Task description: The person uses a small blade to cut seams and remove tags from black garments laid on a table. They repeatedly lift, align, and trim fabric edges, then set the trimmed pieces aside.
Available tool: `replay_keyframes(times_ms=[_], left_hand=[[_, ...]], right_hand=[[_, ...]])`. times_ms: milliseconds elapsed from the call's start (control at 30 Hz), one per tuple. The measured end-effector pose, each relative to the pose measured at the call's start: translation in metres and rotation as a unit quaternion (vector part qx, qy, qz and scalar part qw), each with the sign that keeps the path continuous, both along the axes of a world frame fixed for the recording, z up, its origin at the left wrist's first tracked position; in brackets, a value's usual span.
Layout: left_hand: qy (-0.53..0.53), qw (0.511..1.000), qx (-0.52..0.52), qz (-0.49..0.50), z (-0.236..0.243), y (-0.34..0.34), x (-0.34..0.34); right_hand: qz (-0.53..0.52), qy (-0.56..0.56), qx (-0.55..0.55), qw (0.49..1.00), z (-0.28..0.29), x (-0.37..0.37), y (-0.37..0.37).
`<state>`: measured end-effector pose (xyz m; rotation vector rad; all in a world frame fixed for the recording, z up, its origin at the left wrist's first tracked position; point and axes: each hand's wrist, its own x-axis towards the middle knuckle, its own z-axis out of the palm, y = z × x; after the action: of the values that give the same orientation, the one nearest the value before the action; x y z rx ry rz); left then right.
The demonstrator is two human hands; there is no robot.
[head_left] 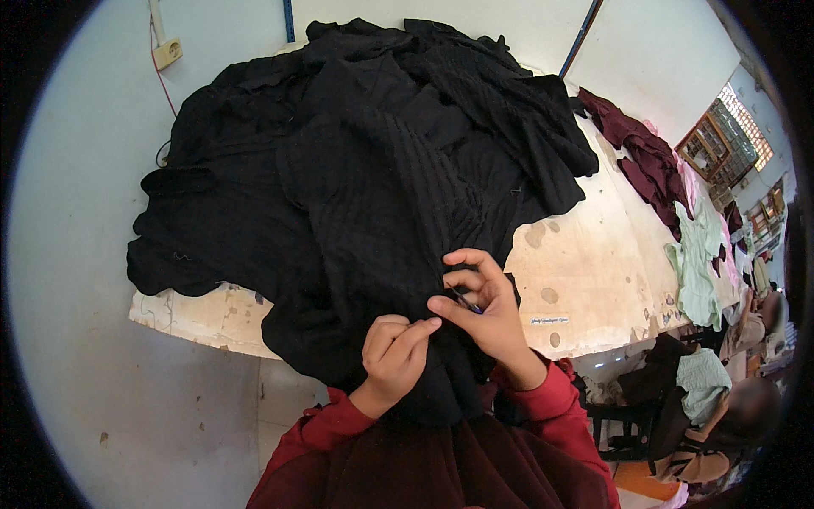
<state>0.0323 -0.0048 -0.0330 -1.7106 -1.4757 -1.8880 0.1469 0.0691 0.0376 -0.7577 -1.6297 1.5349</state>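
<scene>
A large heap of black pleated fabric point(356, 187) covers much of the table and hangs over its front edge toward me. At the near edge, my left hand point(395, 356) is closed, its thumb and fingertips pinching the black cloth. Just right of it and a little farther off, my right hand point(483, 310) curls around small thread snips point(463, 299). Only a thin dark blade and a bluish bit of the snips show between the fingers. Their tip is close to the fabric; whether it touches cannot be made out.
The stained pale tabletop point(585, 271) shows right of the heap. Maroon garments point(644, 157) and a mint green garment point(699, 259) lie at its right end. A wall with a socket point(169, 54) stands at the left. Other people sit at the far right near a dark chair point(623, 424).
</scene>
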Motion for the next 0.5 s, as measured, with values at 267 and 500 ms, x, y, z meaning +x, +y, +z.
replay_keyframes(times_ms=[267, 500], left_hand=[[-0.066, 0.988, -0.041, 0.130, 0.023, -0.016, -0.029], [-0.358, 0.887, -0.219, -0.195, 0.034, -0.010, -0.029]], right_hand=[[0.136, 0.277, -0.316, 0.897, -0.036, -0.001, 0.009], [0.150, 0.301, -0.363, 0.869, -0.043, -0.013, 0.000]])
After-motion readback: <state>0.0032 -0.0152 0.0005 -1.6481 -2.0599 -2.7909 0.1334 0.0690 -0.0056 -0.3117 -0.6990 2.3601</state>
